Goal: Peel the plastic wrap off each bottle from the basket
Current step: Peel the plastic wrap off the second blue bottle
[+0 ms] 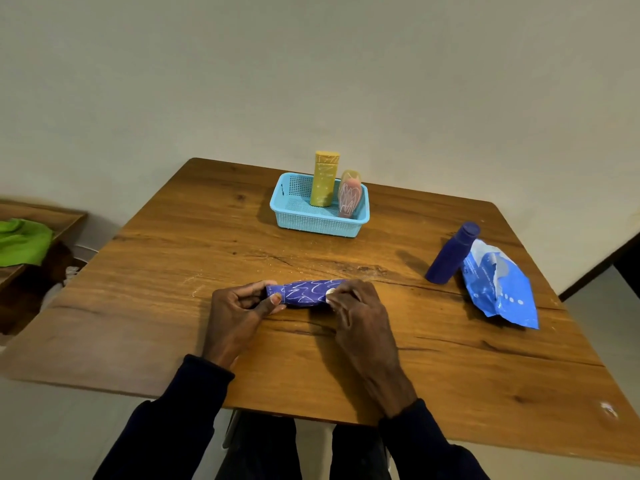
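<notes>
A blue bottle in scribbled plastic wrap [306, 293] lies on its side on the wooden table [173, 271], near me. My left hand [239, 311] pinches its left end between thumb and fingers. My right hand [356, 313] grips its right end, thumb on the wrap. A light blue basket [317, 221] stands at the far middle; inside it are a tall yellow wrapped bottle [325, 178] and a leaning pink wrapped bottle [349, 195].
A bare dark blue bottle [452, 254] stands tilted at the right, against a crumpled blue and white plastic packet [498, 285]. A low wooden shelf with a green cloth [24, 240] sits off the table's left side.
</notes>
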